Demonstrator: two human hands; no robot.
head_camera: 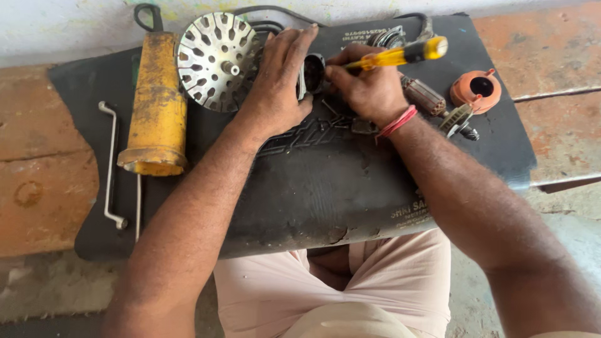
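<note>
Place: on a black rubber mat [325, 188] spread over a worn reddish bench [44, 188], a person is sitting with both bare hands working at the mat's far edge.
Left hand: the left hand [275, 81] is lying palm down with fingers stretched almost flat, pressing on a small dark motor housing [312, 72]; its fingertips are reaching toward the mat's far edge.
Right hand: the right hand [366, 87] is closing in a fist around a yellow-handled screwdriver [400, 55], the handle sticking out to the right and the tip pointing into the housing's open end.
Housing: it is lying just between the two hands, touching the left palm; what is sitting inside its dark mouth cannot be told.
Wrist: a red band [399, 121] is circling the right wrist.
Left of the hands: a round slotted metal disc [216, 59] is lying just beside the left hand, and a dirty yellow grease gun [156, 106] is lying beyond it, with a bent steel rod [109, 166] near the mat's edge.
Right of the hands: a wound armature [426, 97] is lying just beside the right wrist, with an orange plastic cap [477, 89] near it, its round opening facing up and showing dark.
</note>
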